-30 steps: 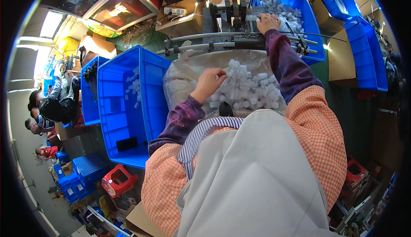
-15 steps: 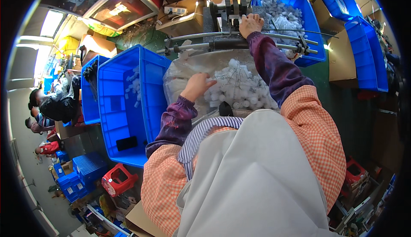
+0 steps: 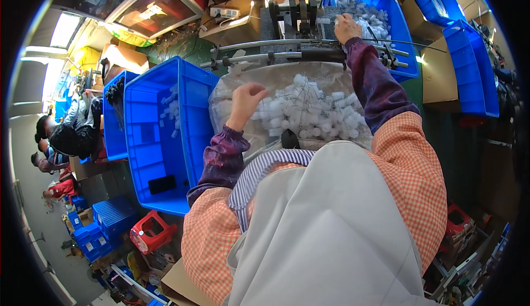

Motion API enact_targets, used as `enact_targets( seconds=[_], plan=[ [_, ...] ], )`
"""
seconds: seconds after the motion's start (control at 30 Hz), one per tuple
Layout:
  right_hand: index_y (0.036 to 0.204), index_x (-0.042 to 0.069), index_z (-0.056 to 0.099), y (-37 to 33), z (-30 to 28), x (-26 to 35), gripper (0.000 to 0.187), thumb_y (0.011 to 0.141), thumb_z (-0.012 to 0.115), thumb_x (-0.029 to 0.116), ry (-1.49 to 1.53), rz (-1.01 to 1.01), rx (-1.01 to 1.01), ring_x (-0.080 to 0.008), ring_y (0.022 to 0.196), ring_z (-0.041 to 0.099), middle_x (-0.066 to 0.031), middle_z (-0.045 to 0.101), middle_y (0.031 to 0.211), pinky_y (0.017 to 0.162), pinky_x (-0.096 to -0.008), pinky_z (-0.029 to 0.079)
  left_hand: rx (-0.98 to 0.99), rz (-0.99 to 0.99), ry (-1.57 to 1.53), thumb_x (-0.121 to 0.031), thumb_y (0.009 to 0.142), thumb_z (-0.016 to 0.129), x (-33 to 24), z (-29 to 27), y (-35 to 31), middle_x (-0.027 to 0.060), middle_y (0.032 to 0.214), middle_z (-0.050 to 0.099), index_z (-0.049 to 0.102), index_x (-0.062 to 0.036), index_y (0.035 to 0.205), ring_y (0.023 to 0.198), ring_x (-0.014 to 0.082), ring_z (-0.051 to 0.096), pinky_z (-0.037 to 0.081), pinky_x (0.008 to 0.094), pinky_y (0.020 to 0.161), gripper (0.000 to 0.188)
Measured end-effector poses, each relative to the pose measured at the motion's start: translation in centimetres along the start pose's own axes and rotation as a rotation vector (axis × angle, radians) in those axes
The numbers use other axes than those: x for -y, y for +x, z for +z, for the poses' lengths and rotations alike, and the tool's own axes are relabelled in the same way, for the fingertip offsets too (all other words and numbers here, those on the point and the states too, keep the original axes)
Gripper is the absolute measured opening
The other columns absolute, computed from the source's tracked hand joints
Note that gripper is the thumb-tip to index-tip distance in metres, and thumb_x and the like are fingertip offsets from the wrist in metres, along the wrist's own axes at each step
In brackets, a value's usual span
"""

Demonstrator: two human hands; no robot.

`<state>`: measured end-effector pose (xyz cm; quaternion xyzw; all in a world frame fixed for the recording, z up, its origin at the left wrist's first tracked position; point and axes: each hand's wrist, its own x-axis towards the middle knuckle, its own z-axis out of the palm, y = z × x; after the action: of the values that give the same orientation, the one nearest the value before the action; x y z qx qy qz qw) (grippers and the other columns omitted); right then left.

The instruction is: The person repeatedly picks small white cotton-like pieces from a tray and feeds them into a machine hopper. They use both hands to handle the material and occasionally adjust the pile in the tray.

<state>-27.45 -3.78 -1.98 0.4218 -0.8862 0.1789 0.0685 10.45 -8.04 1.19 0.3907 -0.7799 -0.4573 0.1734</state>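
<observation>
My right hand [image 3: 348, 28] is at the right end of a dark bench fixture [image 3: 298, 21], its fingers pinched together; what they hold, if anything, is too small to make out. Beside its fingertips a small pale coil-like piece [image 3: 324, 21] lies on the fixture. My left hand [image 3: 246, 105] hovers over the left part of a clear plastic sheet [image 3: 225, 93], fingers curled in toward the thumb, with their contents hidden. Just right of it, white plastic cylinders [image 3: 276, 112] and thin metal springs [image 3: 302, 106] lie heaped on the sheet.
Metal rods [image 3: 248, 57] run across in front of the fixture. A blue bin [image 3: 406, 35] of grey and white pieces stands at the far right. On my left is a blue crate [image 3: 149, 162] with some white pieces and a dark flat object [image 3: 162, 184]. Other people sit at the far left.
My right hand has moved right, away from the middle of the fixture, uncovering the coil-like piece. My left hand has risen slightly and moved left, its fingers curling in.
</observation>
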Motion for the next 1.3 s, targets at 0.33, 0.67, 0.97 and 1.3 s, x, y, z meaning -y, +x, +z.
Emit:
enact_targets(
  seconds=[0.33,0.67,0.97,1.3],
  plan=[
    [0.094,0.017,0.063,3.3,-4.1,-3.9,0.021,0.08,0.048,0.02,-0.386,0.109,0.16,-0.027,0.089,0.063,-0.0113,0.063,0.099,0.073,-0.0415,0.046,-0.031,0.466,0.26,-0.014,0.077,0.063,-3.5,1.4,-2.1,0.0095,0.077,0.062,0.066,-0.0068,0.087,0.068,0.0221,0.061,0.047,0.0302,0.06,0.013],
    [0.095,0.003,0.062,-11.0,-8.1,3.2,0.022,0.084,0.054,0.021,0.891,-0.292,0.646,-0.0142,0.069,0.06,-0.0075,0.065,0.077,0.063,-0.0284,0.046,0.199,1.023,0.596,-0.011,0.068,0.056,-8.4,5.7,-4.1,0.0005,0.084,0.055,0.06,-0.0134,0.098,0.085,0.0172,0.054,0.047,0.0295,0.067,0.03],
    [0.093,0.004,0.06,-13.9,-8.8,7.1,0.019,0.089,0.053,0.021,1.145,0.028,0.895,-0.0066,0.067,0.056,-0.001,0.061,0.076,0.059,-0.0221,0.045,0.114,1.121,0.485,-0.015,0.073,0.057,-10.0,7.4,-4.2,0.0072,0.108,0.055,0.057,-0.0079,0.105,0.105,0.0241,0.049,0.042,0.0338,0.088,0.033],
    [0.095,0.009,0.058,-1.5,-0.1,1.0,0.018,0.082,0.05,0.019,0.256,-0.201,-0.094,-0.0346,0.09,0.056,-0.0138,0.062,0.092,0.076,-0.0424,0.044,0.062,-0.121,0.447,-0.042,0.078,0.06,3.5,-0.2,-5.8,0.0285,0.103,0.055,0.045,0.0026,0.117,0.096,0.0405,0.055,0.043,0.0436,0.081,0.061]
  ],
)
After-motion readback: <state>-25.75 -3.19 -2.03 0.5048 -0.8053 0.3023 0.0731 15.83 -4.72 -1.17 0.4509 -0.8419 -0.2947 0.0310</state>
